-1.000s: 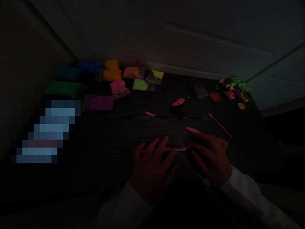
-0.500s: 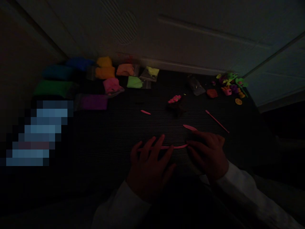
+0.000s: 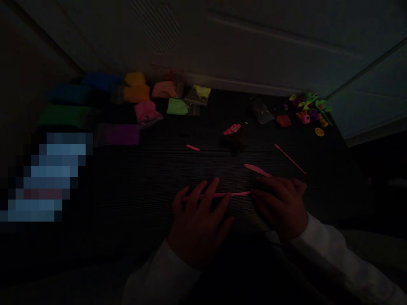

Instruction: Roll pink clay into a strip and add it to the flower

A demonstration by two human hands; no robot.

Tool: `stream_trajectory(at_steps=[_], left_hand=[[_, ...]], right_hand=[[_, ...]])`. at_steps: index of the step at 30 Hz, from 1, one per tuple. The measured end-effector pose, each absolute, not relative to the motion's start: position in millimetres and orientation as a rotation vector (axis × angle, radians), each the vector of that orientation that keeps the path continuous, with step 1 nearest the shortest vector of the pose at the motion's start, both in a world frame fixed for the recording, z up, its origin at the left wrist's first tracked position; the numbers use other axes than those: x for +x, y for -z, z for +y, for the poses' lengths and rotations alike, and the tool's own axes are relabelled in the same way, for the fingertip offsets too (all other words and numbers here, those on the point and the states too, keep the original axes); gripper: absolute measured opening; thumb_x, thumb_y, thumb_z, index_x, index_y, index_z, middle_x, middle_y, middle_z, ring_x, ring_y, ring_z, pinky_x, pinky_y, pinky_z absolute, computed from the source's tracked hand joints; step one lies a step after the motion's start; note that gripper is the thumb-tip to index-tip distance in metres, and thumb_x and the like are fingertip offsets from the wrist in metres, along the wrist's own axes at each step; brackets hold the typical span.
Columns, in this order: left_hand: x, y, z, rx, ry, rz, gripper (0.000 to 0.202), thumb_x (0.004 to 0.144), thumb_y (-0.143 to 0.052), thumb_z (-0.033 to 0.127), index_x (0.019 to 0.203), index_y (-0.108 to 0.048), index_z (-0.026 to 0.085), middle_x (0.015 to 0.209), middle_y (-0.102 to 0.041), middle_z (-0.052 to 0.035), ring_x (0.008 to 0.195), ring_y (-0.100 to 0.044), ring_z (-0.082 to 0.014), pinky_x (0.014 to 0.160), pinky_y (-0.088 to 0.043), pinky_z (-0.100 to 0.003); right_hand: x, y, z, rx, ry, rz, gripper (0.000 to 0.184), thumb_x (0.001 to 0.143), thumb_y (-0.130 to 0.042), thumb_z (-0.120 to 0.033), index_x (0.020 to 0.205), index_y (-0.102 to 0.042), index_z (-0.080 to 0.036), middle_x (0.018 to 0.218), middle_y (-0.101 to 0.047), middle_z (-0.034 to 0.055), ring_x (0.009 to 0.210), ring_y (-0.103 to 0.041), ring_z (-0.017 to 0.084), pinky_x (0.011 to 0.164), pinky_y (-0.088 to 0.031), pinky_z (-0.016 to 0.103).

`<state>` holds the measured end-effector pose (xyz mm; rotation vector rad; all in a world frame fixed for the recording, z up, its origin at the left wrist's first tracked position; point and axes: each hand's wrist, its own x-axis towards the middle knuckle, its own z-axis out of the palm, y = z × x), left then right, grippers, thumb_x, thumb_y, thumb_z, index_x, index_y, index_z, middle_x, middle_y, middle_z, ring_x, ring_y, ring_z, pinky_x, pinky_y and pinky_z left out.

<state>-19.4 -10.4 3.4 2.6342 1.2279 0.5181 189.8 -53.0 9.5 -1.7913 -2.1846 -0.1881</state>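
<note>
The scene is very dark. My left hand (image 3: 197,220) lies flat on a dark ribbed mat (image 3: 133,182), fingers spread over the left part of a thin pink clay strip (image 3: 233,194). My right hand (image 3: 281,203) rests on the mat at the strip's right end, fingers stretched toward it. A pink plastic knife tool (image 3: 256,169) lies just beyond my right hand's fingers. Both wrists wear white sleeves.
Bags of coloured clay (image 3: 140,106) lie at the back left. A small dark figure with a pink top (image 3: 233,132) stands mid-mat. A thin pink stick tool (image 3: 290,158), a short pink piece (image 3: 192,147) and small clay figures (image 3: 310,111) lie around. A white panelled wall (image 3: 254,42) is behind.
Both hands stay on the strip almost unmoved; the view has tilted slightly so the objects sit a little higher and to the left.
</note>
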Motion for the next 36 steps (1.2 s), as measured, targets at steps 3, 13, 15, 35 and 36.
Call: stream_trajectory(at_steps=[3,13,15,35,36], left_hand=[[-19,-3,-10,2.638,-0.525,1.225,0.039,0.073,-0.050,0.042,0.110,-0.051,0.031,0.128,-0.041,-0.0052,0.112,-0.038,-0.0288,0.092,-0.022,-0.052],[-19,-4,-11,2.650,-0.504,1.248,0.038,0.075,-0.047,0.044,0.111,-0.050,0.033,0.129,-0.040,-0.0037,0.113,-0.038,-0.0275,0.092,-0.022,-0.052],[-18,-4,-11,2.651,-0.500,1.243,0.038,0.075,-0.046,0.044,0.111,-0.050,0.034,0.129,-0.040,-0.0033,0.113,-0.038,-0.0275,0.092,-0.022,-0.052],[2,-5,-16,2.648,-0.489,1.128,0.038,0.077,-0.044,0.042,0.112,-0.050,0.030,0.130,-0.039,-0.0044,0.113,-0.037,-0.0282,0.092,-0.022,-0.053],[2,-5,-16,2.648,-0.483,1.130,0.037,0.077,-0.044,0.042,0.112,-0.050,0.030,0.130,-0.039,-0.0043,0.113,-0.037,-0.0280,0.092,-0.022,-0.053]], right_hand=[[191,-10,-55,-1.818,0.140,-2.198,0.019,0.075,-0.055,-0.027,0.092,-0.061,-0.028,0.107,-0.057,0.0019,0.097,-0.047,0.021,0.080,-0.024,0.040],[189,-8,-54,-1.859,0.098,-2.089,0.019,0.074,-0.056,-0.029,0.092,-0.061,-0.028,0.106,-0.057,0.0010,0.096,-0.048,0.020,0.081,-0.025,0.040],[188,-8,-52,-1.862,0.088,-2.069,0.015,0.074,-0.056,-0.029,0.087,-0.062,-0.028,0.105,-0.058,0.0004,0.096,-0.048,0.020,0.081,-0.025,0.040],[188,-5,-55,-1.804,0.240,-2.142,0.013,0.074,-0.056,-0.031,0.085,-0.062,-0.029,0.104,-0.060,-0.0018,0.094,-0.049,0.020,0.079,-0.024,0.040],[188,-5,-56,-1.808,0.248,-2.152,0.013,0.074,-0.056,-0.031,0.086,-0.062,-0.029,0.104,-0.060,-0.0018,0.093,-0.049,0.020,0.079,-0.024,0.040]])
